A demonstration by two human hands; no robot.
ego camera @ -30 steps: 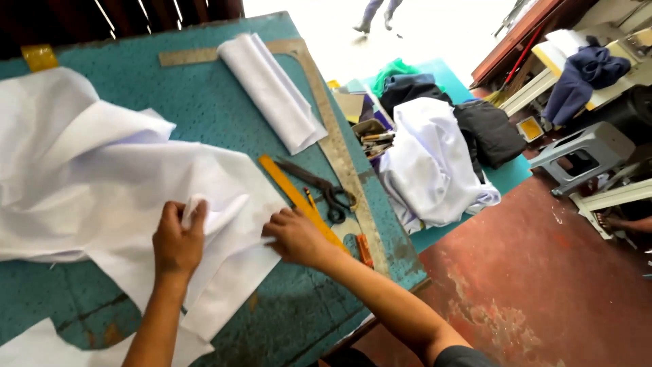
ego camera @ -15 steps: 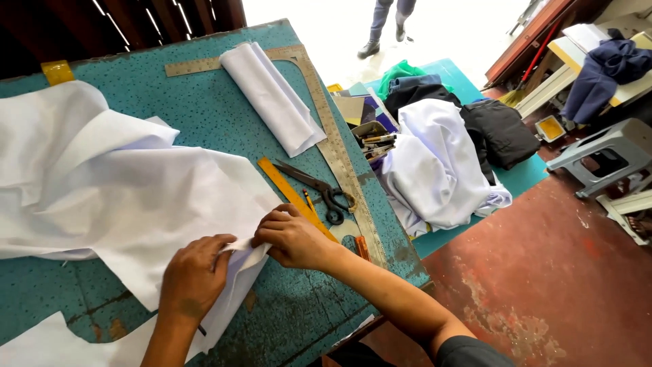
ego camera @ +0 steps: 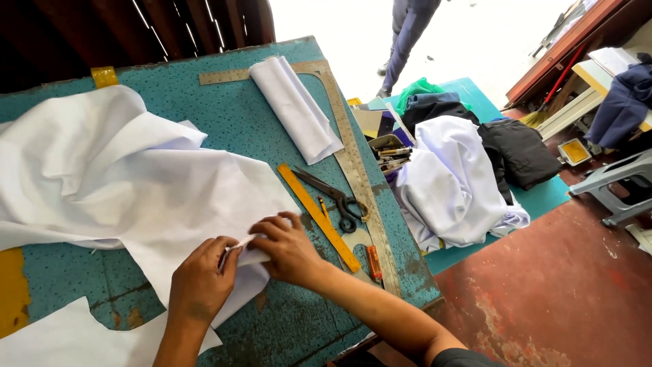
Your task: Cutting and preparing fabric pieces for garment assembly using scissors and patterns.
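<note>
A large piece of white cloth lies spread and rumpled over the teal worktable. My left hand pinches the cloth's near corner, fingers closed on a small fold. My right hand presses and grips the same corner from the right, touching my left fingertips. A yellow ruler lies just right of my right hand, with black scissors beside it.
A folded white cloth and a metal L-square lie at the table's far right. A lower teal bench holds white and dark garments. Another white cloth piece lies near left. A person's legs stand beyond.
My left hand has moved right along the cloth edge to meet my right hand at the corner. The camera view has shifted slightly.
</note>
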